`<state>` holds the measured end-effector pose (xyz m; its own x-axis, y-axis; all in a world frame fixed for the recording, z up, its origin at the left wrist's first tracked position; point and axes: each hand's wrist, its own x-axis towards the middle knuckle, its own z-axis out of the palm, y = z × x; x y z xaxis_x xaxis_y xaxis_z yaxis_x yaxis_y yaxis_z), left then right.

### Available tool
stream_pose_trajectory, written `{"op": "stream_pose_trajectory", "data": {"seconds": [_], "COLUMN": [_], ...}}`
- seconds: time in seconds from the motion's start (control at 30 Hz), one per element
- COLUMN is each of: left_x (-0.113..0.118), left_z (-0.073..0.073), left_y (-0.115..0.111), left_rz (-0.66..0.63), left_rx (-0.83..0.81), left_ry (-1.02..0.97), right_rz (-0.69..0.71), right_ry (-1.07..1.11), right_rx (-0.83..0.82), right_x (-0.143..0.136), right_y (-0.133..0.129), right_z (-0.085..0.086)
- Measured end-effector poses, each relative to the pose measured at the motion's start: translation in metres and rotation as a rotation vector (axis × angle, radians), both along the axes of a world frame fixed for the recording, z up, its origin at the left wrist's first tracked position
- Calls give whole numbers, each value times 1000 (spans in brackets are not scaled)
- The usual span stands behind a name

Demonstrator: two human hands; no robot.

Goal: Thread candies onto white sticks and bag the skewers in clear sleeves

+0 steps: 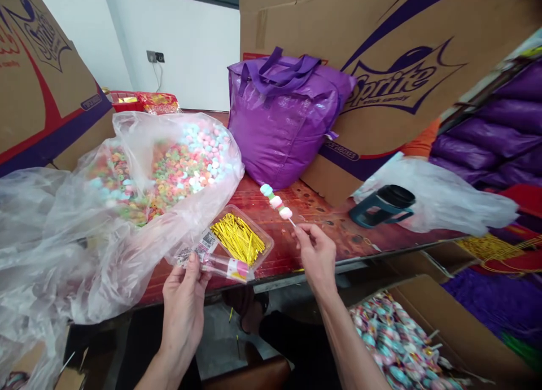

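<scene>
Your right hand (318, 253) pinches the candy stick (276, 202) by its bare end above the desk's (220, 282) near edge, your left (184, 297) grips the clear wrapper (226, 266) beside the tray of gold ties (239, 237); a loose pinch could let the candy tip, and a low wrapper could snag the tray's rim

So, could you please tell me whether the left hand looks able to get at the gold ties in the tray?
Probably yes: the gold ties lie uncovered in the clear tray, close to the left hand. The clear wrapper it holds reaches over the near edge and may need moving aside.
</scene>
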<state>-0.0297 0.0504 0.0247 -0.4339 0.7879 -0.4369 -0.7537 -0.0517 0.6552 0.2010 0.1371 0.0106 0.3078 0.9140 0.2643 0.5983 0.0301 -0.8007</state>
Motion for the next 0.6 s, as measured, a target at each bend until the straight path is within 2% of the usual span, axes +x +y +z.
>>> {"op": "stream_pose_trajectory", "data": {"seconds": [0.13,0.27,0.4,0.6], "left_x": [8,14,18,20], "left_z": [1,2,0,-1], "left_y": [5,9,10,9], "left_rz": [14,1,-9,-35], "left_rx": [-12,-4,-5,-62], "left_ry": [-59,-69,-61,-87], "right_rz": [-17,-36,-39,-55], "right_ry": [257,330,334,304], "right_rx": [95,81,98,111], "right_x": [2,-6,-9,-3], "right_y": [-69,-113,-136,-153], "right_z": [-8,-15,-17,-18]}}
